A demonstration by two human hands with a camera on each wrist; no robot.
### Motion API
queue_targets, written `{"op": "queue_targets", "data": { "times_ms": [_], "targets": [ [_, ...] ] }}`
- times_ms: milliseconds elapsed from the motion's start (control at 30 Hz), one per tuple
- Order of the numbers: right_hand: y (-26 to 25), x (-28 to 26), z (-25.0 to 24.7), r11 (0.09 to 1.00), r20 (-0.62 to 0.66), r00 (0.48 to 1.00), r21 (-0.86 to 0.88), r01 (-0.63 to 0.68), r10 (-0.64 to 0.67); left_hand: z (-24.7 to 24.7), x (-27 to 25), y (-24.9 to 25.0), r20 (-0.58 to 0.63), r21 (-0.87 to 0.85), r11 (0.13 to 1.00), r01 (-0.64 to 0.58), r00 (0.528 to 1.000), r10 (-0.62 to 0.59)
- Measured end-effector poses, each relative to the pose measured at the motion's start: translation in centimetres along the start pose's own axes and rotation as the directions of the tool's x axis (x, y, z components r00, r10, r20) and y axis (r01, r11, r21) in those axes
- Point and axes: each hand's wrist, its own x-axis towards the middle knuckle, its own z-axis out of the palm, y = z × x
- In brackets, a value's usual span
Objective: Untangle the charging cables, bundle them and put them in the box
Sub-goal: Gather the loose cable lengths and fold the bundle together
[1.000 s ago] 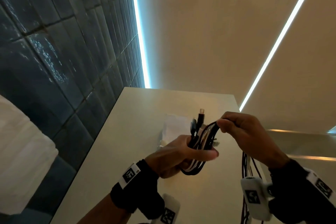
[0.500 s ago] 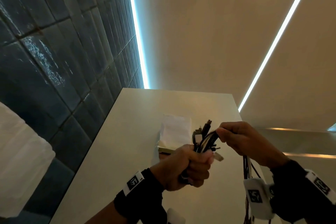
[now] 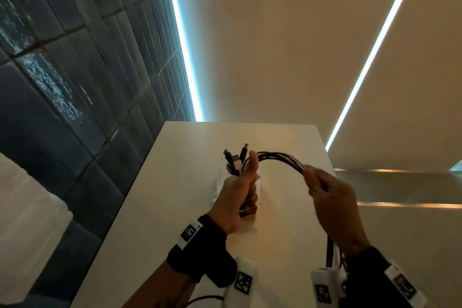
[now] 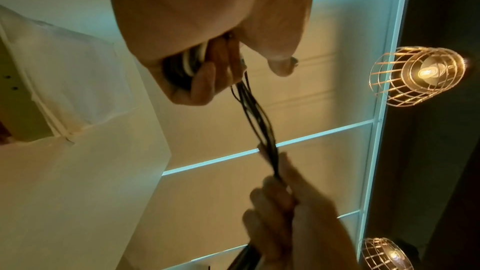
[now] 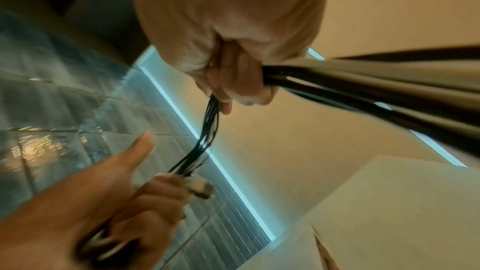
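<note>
My left hand (image 3: 240, 197) grips the folded charging cables (image 3: 277, 159), thumb raised, plugs poking out above the fist. My right hand (image 3: 330, 205) is closed round the same strands a little way along, with the slack trailing down past my wrist. Both are held above the white tabletop (image 3: 160, 220). To bundle neatly I'd keep the span taut, feed even loops into the left fist and keep the plugs aligned. I can't make out the box for certain.

Styled interior – tiled wall (image 3: 62, 87), LED strips (image 3: 183, 40), cage lamps (image 4: 418, 75)
</note>
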Motion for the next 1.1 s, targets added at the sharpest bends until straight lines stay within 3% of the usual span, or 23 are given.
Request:
{"op": "queue_targets", "data": {
  "times_ms": [100, 200, 300, 467, 500, 567, 667, 767, 867, 900, 967, 1000, 1033, 1100],
  "targets": [
    [-1.9, -0.6, 2.0, 0.96, -0.014, 0.967, -0.127, 0.249, -0.253, 1.4, 0.6, -0.2, 0.038, -0.013, 0.998, 0.062, 0.997, -0.061],
    [-2.5, -1.0, 3.6, 0.9, 0.146, 0.908, -0.142, 0.412, -0.393, 2.3, 0.8, -0.1, 0.054, 0.002, 0.998, 0.06, 0.997, -0.06],
    [-2.0, -1.3, 4.5, 0.844, 0.277, 0.849, -0.178, 0.507, -0.451, 2.9, 1.4, 0.2, 0.013, -0.026, 1.0, 0.012, 1.0, -0.011],
    [-1.1, -1.1, 4.9, 0.802, 0.368, 0.815, -0.236, 0.548, -0.448, 1.5, 2.3, 0.7, 0.045, -0.169, 0.984, 0.058, 0.998, -0.051],
    [-0.9, -1.2, 5.0, 0.839, 0.35, 0.836, -0.198, 0.506, -0.422, 1.2, 2.6, 0.9, 0.058, -0.188, 0.982, 0.032, 0.998, -0.022],
    [-0.6, -1.7, 5.1, 0.954, 0.324, 0.908, -0.05, 0.297, -0.266, 0.9, 2.8, 2.5, 0.038, -0.27, 0.963, -0.018, 0.999, 0.03],
    [1.1, -3.4, 4.6, 0.986, 0.317, 0.936, 0.114, 0.12, -0.15, 0.0, 3.3, 6.0, -0.013, -0.391, 0.915, -0.1, 0.995, 0.103],
    [4.1, -5.0, 3.8, 0.947, 0.405, 0.911, 0.316, -0.063, -0.075, -0.6, 3.4, 8.1, -0.012, -0.34, 0.926, -0.161, 0.986, 0.167],
    [6.8, -5.5, 2.5, 0.897, 0.599, 0.798, 0.31, -0.315, 0.073, -0.2, 2.9, 7.7, 0.033, -0.242, 0.954, -0.177, 0.981, 0.191],
    [7.9, -5.4, 1.8, 0.917, 0.654, 0.75, 0.228, -0.326, 0.104, -0.1, 2.9, 7.4, 0.038, -0.223, 0.957, -0.185, 0.979, 0.198],
    [10.3, -5.1, 0.1, 0.976, 0.749, 0.637, -0.061, -0.21, 0.184, -0.4, 2.8, 7.1, 0.016, -0.2, 0.956, -0.216, 0.975, 0.223],
    [10.8, -4.5, -0.8, 0.972, 0.726, 0.648, -0.208, -0.112, 0.23, -0.6, 2.9, 7.2, 0.006, -0.196, 0.954, -0.226, 0.973, 0.231],
    [10.4, -3.8, -1.4, 0.96, 0.674, 0.704, -0.276, -0.043, 0.225, -0.8, 3.0, 7.3, 0.009, -0.189, 0.955, -0.231, 0.972, 0.237],
    [6.7, -1.8, -1.4, 0.988, 0.547, 0.83, -0.153, -0.029, 0.109, -0.3, 3.3, 6.8, 0.026, -0.168, 0.961, -0.218, 0.974, 0.226]
  ]
}}
